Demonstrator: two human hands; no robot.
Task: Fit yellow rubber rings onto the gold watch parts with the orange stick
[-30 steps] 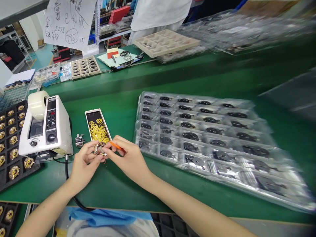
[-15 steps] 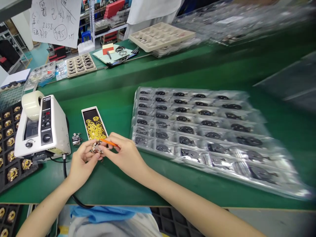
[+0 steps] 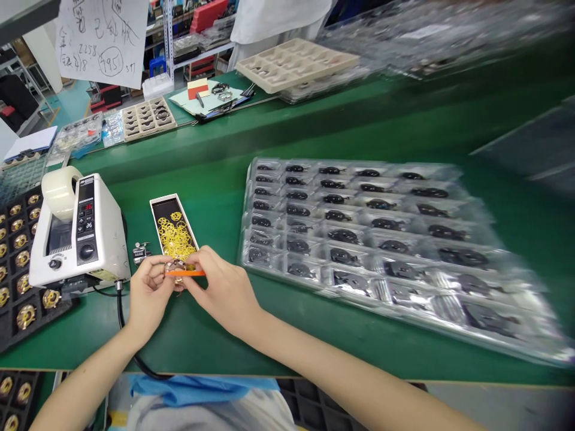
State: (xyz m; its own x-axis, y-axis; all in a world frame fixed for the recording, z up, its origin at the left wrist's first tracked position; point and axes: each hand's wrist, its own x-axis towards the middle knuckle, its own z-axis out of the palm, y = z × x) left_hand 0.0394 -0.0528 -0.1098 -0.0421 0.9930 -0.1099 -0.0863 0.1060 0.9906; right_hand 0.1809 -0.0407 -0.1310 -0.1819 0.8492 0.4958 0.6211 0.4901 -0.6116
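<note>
In the head view my left hand (image 3: 150,293) pinches the edge of a small round metal part (image 3: 176,264), mostly covered by fingers. My right hand (image 3: 220,290) grips a thin orange stick-like tool (image 3: 187,273), which lies across the near side of that part. Both hands meet just in front of a narrow white-rimmed box (image 3: 155,216) that holds a heap of thin yellow rings (image 3: 174,238). A small metal tally counter (image 3: 141,252) sits to the left of the box, close behind my left hand.
A white tape dispenser (image 3: 105,218) with a black cable stands at left, beside a black tray of gold round parts (image 3: 20,258). To the right lie stacked clear plastic trays (image 3: 274,269) of black parts. A beige compartment tray (image 3: 296,66) rests on the back ledge.
The orange tool has turned from slanting beside the right fingers to lying level across the near side of the round part. My right hand has shifted slightly down and turned with it.
</note>
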